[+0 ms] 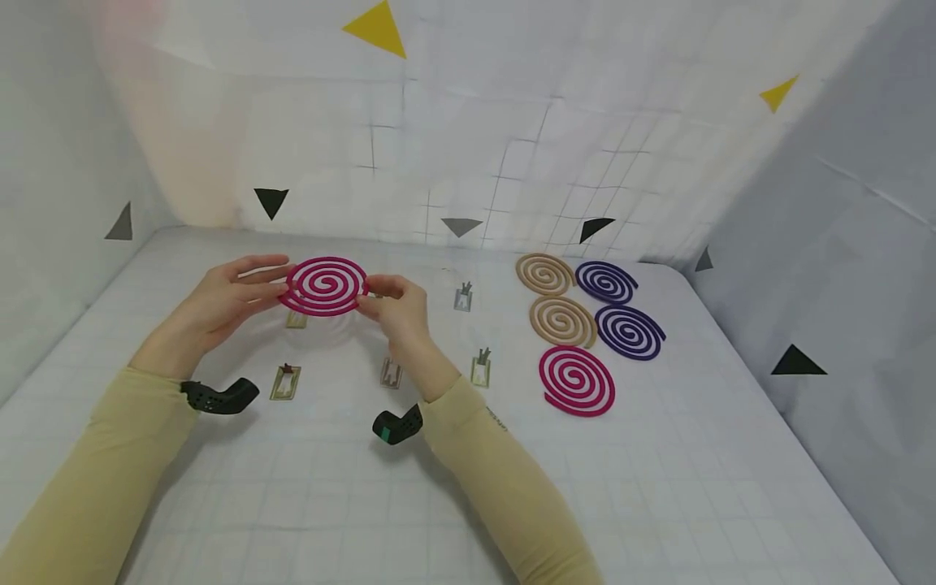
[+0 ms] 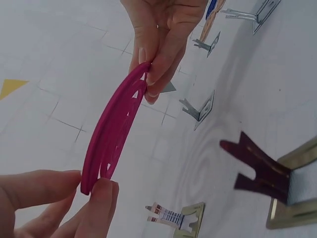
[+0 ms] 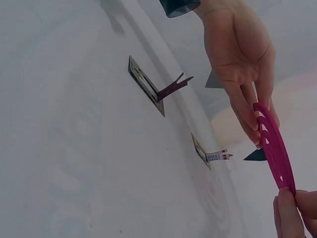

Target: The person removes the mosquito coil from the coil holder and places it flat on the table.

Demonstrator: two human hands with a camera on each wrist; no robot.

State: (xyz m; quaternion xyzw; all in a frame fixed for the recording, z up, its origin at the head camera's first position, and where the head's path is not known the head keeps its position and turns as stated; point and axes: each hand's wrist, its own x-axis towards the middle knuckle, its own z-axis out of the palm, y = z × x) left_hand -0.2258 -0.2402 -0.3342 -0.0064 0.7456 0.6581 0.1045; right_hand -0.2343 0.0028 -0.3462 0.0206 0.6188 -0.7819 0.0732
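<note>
A pink mosquito coil [image 1: 327, 286] is held level above the table between both hands. My left hand [image 1: 223, 301] pinches its left edge between thumb and fingers. The opposite edge is pinched by my right hand [image 1: 400, 313]. Seen edge-on in the left wrist view, the coil [image 2: 111, 129] spans the gap between the two hands. Under it on the table stands a small metal coil stand [image 1: 296, 319] with an upright forked prong. Nearer to me is another coil stand [image 1: 285, 383], whose prong looks dark red in the left wrist view.
More coil stands [image 1: 463, 298] [image 1: 480, 370] [image 1: 391, 373] stand around the right forearm. To the right lie two tan coils [image 1: 561, 321], two dark purple coils [image 1: 630, 331] and another pink coil [image 1: 576, 380]. White walls [image 1: 468, 146] with coloured triangles enclose the table.
</note>
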